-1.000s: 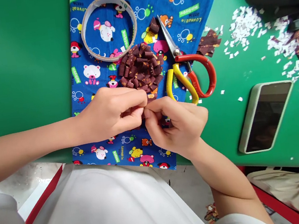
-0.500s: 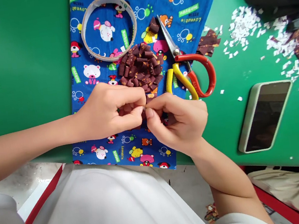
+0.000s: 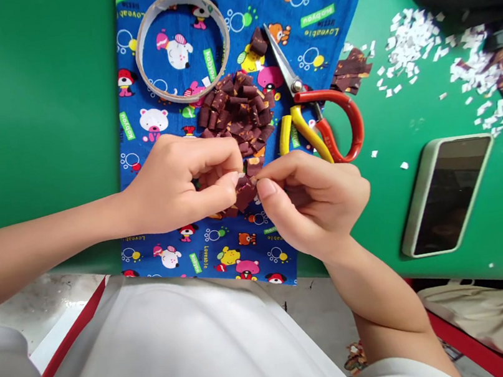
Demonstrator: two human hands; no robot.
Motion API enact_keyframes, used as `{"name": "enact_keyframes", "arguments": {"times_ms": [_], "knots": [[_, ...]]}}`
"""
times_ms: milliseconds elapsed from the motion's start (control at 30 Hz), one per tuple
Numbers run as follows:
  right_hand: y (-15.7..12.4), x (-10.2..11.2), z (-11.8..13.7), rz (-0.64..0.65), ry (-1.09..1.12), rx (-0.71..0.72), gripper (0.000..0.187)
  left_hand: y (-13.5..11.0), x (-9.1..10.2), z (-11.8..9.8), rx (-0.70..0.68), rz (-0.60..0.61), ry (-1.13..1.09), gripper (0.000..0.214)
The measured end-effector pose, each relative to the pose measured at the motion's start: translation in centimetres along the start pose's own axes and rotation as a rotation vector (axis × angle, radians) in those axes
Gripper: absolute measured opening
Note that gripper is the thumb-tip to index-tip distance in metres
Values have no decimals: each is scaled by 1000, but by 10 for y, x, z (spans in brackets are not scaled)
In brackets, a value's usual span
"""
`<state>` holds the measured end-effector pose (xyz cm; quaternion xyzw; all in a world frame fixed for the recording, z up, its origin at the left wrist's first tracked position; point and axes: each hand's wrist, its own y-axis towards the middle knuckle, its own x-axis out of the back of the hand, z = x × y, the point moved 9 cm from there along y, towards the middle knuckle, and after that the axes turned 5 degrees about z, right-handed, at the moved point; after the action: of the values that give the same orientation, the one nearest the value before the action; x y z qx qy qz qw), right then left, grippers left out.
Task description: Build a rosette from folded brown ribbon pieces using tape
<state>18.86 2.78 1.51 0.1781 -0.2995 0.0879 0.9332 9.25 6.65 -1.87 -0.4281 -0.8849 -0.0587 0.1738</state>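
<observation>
Over the cloth (image 3: pixel 205 255), the right hand (image 3: pixel 315 204) has shifted, baring a brown piece (image 3: pixel 243 193).

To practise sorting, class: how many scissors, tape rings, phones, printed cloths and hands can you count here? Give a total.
Scissors: 1
Tape ring: 1
Phone: 1
Printed cloth: 1
Hands: 2, left hand and right hand, both pinching a brown scrap
Total: 6

a plain white short-sleeved top (image 3: pixel 173 358) covers the person's torso, leaving both forearms bare.
</observation>
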Motion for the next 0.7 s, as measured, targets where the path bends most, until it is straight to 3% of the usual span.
{"name": "enact_keyframes", "arguments": {"times_ms": [300, 700], "knots": [[-4, 7, -3, -135, -51, -20, 14, 0, 2, -1, -33, 4, -31, 12], [-3, 3, 0, -118, -134, 12, 14, 3, -1, 1, 6, 35, -28, 14]]}}
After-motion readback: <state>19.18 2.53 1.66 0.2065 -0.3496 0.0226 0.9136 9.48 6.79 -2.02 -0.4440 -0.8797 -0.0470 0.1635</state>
